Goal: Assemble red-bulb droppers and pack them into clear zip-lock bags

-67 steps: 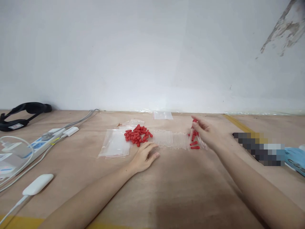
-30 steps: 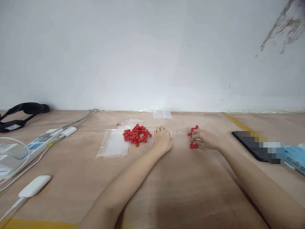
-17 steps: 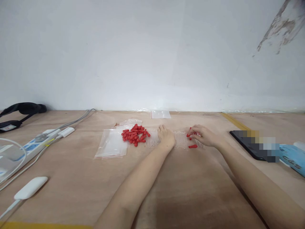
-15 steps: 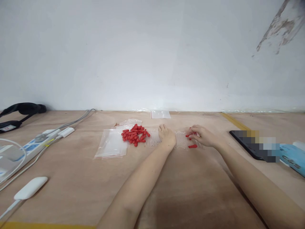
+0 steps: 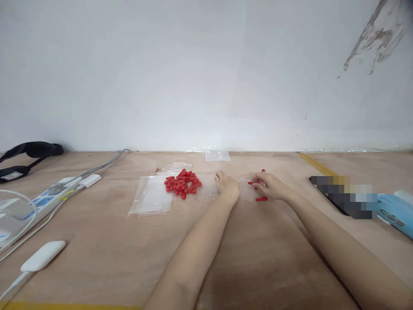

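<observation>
A row of small clear tubes [image 5: 209, 190] lies across the middle of the wooden table [image 5: 251, 258]. My left hand [image 5: 227, 186] rests palm down on the row, with its fingers curled over the tubes; whether it grips one is hidden. My right hand [image 5: 271, 186] is just to the right, at the row's right end, with its fingertips pinched on a red cap [image 5: 251, 183]. A loose red cap [image 5: 262, 199] lies by that hand. A pile of red caps [image 5: 181, 182] sits left of my left hand.
Clear zip bags [image 5: 151, 196] lie left of the pile, and one small bag [image 5: 217, 156] is by the wall. A power strip [image 5: 48, 197] with cables, a white device [image 5: 43, 255] and a black strap [image 5: 24, 156] are far left. A dark phone [image 5: 325, 186] and a blue pack [image 5: 395, 211] are on the right.
My left hand left the table near the red pile and came to rest on the tube row. My right hand came down from a raised position to the row's right end.
</observation>
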A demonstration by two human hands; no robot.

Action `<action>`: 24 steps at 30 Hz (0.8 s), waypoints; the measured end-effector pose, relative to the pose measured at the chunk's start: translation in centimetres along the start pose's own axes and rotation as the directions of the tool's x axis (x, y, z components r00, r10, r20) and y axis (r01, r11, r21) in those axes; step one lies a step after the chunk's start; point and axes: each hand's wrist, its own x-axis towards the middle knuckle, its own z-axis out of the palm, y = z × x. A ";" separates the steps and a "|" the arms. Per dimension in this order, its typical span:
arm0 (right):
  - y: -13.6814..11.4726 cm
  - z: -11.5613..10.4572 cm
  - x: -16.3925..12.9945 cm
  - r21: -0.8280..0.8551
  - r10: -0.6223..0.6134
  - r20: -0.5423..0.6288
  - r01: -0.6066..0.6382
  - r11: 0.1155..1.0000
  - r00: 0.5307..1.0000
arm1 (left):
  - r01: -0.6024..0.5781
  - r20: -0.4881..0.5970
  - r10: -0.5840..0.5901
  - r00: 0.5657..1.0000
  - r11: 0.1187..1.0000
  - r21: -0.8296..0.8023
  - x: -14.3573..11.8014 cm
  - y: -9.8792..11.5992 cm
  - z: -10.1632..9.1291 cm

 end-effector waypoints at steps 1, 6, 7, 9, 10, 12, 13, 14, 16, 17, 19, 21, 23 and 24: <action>0.0 0.2 0.0 0.024 0.041 -0.009 -0.041 0.999 0.999 | -0.002 0.011 0.003 1.000 1.000 -0.017 0.1 -0.2 -0.2; -0.5 1.4 0.1 0.110 0.057 -0.117 -0.044 0.993 0.991 | -0.105 -0.010 0.105 0.994 0.989 -0.108 -0.9 -3.0 -2.6; -0.8 1.8 0.1 0.112 0.034 -0.156 -0.016 0.994 0.987 | -0.146 -0.032 0.143 0.989 0.982 -0.118 -1.4 -4.1 -3.1; -1.8 2.7 0.0 0.104 -0.017 -0.219 0.041 0.994 0.976 | -0.249 -0.081 0.240 0.967 0.960 -0.131 -2.6 -6.7 -3.5; -2.4 3.2 0.0 0.103 -0.039 -0.237 0.066 0.993 0.971 | -0.364 -0.158 0.343 0.926 0.922 -0.133 -3.3 -8.1 -3.4; -4.0 4.2 -0.3 0.125 -0.068 -0.259 0.103 0.987 0.963 | -0.523 -0.254 0.487 0.835 0.847 -0.095 -4.4 -10.9 -2.7; -4.9 4.7 -0.5 0.143 -0.075 -0.263 0.115 0.983 0.962 | -0.566 -0.281 0.528 0.801 0.822 -0.070 -4.9 -12.2 -2.1; -5.8 5.2 -0.8 0.159 -0.080 -0.268 0.127 0.979 0.960 | -0.599 -0.297 0.562 0.772 0.799 -0.045 -5.3 -13.2 -1.6; -7.5 6.0 -1.2 0.189 -0.097 -0.257 0.149 0.971 0.961 | -0.645 -0.344 0.603 0.720 0.764 -0.010 -5.8 -14.8 -0.6; -8.1 6.4 -1.4 0.202 -0.105 -0.247 0.158 0.967 0.963 | -0.663 -0.382 0.612 0.692 0.748 -0.003 -6.0 -15.2 -0.3; -9.1 7.0 -1.7 0.220 -0.123 -0.219 0.171 0.960 0.968 | -0.702 -0.443 0.634 0.634 0.712 0.013 -6.2 -15.6 0.0; -9.6 7.3 -1.9 0.226 -0.134 -0.205 0.180 0.957 0.970 | -0.739 -0.464 0.667 0.583 0.673 0.038 -6.2 -15.6 0.1; -9.8 7.4 -1.9 0.233 -0.128 -0.204 0.175 0.957 0.971 | -0.749 -0.455 0.688 0.566 0.659 0.066 -6.3 -15.5 0.1; -9.7 7.4 -1.9 0.238 -0.121 -0.206 0.169 0.956 0.971 | -0.742 -0.448 0.687 0.572 0.666 0.075 -6.3 -15.5 0.1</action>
